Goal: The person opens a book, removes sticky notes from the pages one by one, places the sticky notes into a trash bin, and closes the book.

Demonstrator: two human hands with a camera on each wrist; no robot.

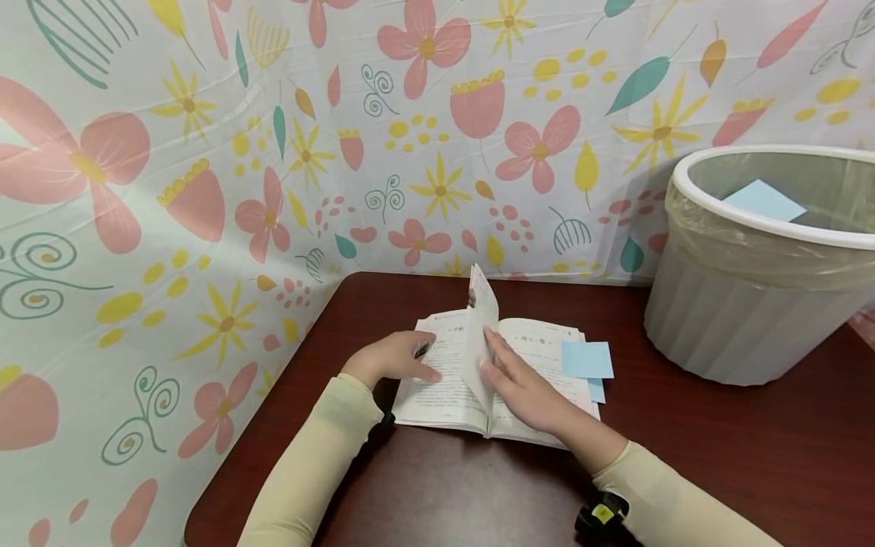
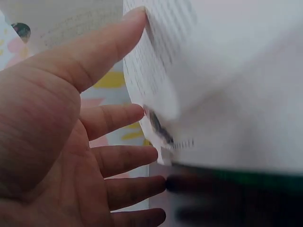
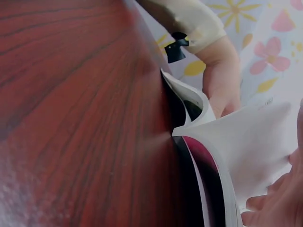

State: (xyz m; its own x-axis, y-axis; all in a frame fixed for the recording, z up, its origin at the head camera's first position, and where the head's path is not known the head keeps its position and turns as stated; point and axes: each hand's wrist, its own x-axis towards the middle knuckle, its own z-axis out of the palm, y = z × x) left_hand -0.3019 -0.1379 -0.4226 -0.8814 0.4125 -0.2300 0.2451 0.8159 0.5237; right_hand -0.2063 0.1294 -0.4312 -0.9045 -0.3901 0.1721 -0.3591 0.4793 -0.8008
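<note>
An open book lies on the dark wood table, with printed text on both sides. A few pages, the raised leaves, stand nearly upright from its spine. My right hand lies against their right side with its fingers extended; the right wrist view shows those fingers touching the white page. Over the left half of the book is my left hand, its thumb pointing toward the standing leaves. In the left wrist view its fingers are spread and nearly straight, fingertips right at a page edge.
Light blue sticky notes stick out from the book's right edge. A grey waste bin with a clear liner stands at the right, a blue paper inside it. Behind the table hangs a flower-patterned cloth.
</note>
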